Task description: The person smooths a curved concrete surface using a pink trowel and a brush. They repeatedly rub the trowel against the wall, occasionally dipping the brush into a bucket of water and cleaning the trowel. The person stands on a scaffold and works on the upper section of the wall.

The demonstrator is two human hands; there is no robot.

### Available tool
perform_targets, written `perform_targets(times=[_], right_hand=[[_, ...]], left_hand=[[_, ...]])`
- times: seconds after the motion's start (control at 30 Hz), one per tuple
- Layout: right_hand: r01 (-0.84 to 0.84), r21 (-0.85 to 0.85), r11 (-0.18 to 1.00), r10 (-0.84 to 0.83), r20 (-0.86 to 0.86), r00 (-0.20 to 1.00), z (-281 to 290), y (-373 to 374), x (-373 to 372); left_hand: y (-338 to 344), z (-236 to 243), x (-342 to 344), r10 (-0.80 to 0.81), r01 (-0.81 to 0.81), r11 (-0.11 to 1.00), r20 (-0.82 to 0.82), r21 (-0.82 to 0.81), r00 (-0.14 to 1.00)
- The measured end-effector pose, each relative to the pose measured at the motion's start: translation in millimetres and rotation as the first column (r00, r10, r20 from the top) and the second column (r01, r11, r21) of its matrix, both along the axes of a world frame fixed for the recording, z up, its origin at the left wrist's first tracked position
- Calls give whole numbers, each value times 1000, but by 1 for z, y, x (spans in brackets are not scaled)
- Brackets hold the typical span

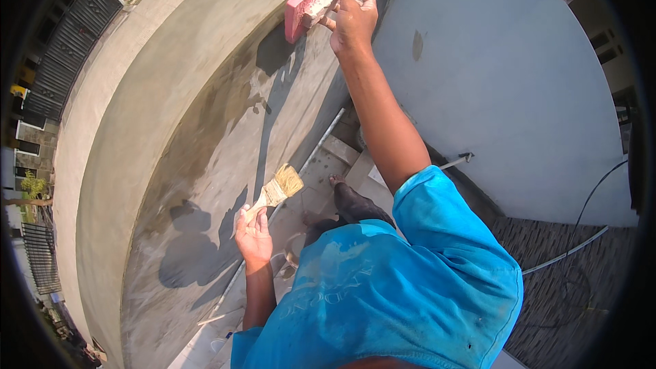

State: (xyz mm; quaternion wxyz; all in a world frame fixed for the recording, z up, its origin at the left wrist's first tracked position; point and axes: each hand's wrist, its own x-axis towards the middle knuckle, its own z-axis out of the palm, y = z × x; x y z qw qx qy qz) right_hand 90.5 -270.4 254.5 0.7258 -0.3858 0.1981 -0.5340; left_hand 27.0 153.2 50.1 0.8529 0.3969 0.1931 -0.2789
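My right hand (pixel 352 17) grips a pink plaster float (pixel 298 17) by its white, crusted handle, held against or just over the curved grey cement wall (pixel 140 130) near the top of the view; whether they touch I cannot tell. A dark, damp-looking patch and shadows show on the cement below it. My left hand (pixel 253 232) holds a wide paintbrush (pixel 283 184) by its pale handle, pale bristles pointing up and to the right, lower down beside the same wall.
A pale plain wall (pixel 492 82) rises at my right, with a pipe (pixel 458 158), hose (pixel 567 254) and dark cable below. My feet stand among tiles and ledges (pixel 338 150), with a container (pixel 294 249) nearby. Gates (pixel 75 34) lie beyond the curved wall.
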Motion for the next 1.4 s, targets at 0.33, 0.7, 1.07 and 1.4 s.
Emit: perform_targets(times=[0.33, 0.7, 1.07, 1.4], right_hand=[[-148, 93, 985, 165, -214, 963, -107, 107, 1], [6, 55, 998, -8, 35, 999, 0, -80, 26], [-101, 122, 987, 89, 98, 991, 9, -41, 2], [-520, 19, 854, 511, -223, 830, -150, 98, -73]], left_hand=[[35, -14, -16, 191, -191, 982, -62, 5, 980], [18, 1, -22, 371, -369, 929, -98, 30, 924], [14, 1, -32, 342, -343, 939, -31, -25, 939], [-8, 51, -28, 144, -179, 794, -105, -582, 984]])
